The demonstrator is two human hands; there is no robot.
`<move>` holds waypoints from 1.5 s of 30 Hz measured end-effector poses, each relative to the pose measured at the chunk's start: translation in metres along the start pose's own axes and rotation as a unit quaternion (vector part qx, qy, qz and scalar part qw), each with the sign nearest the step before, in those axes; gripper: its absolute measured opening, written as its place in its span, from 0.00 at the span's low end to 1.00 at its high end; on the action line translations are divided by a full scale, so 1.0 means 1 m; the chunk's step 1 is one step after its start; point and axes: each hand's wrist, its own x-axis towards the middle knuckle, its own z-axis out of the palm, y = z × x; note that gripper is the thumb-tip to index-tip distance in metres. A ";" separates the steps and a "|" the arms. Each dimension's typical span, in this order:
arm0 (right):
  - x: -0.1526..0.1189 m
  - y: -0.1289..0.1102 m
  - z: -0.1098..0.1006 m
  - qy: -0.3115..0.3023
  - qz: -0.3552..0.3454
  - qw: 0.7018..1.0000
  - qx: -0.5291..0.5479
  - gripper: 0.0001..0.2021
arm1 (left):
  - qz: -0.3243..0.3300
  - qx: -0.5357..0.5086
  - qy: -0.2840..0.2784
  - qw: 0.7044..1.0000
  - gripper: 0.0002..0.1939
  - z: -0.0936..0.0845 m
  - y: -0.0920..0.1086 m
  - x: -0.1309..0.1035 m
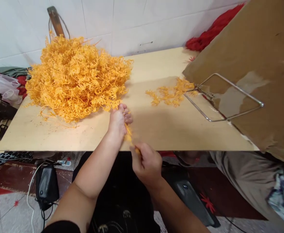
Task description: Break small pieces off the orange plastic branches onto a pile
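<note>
A large heap of frilly orange artificial sprigs [79, 77] covers the table's left half. At the heap's lower right edge, my left hand [121, 119] has its fingers wrapped round an orange sprig. Below and to the right, near the table's front edge, my right hand [147, 161] is closed on the lower end of orange strands, which look blurred between the two hands. A smaller orange bunch [169, 94] lies to the right, its end by a bent metal wire frame [244, 93].
A big brown cardboard piece [265, 64] leans over the right side of the pale table [180, 132]. Red material [212, 30] lies behind it. A wooden-handled tool [56, 22] stands behind the heap. A plastic bag [1, 84] is at left; a person's trousered leg [244, 178] is at right.
</note>
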 end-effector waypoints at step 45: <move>0.032 0.011 -0.011 -0.175 0.076 0.979 0.078 0.15 | -0.028 -0.036 -0.040 0.998 0.12 -0.003 0.002 -0.007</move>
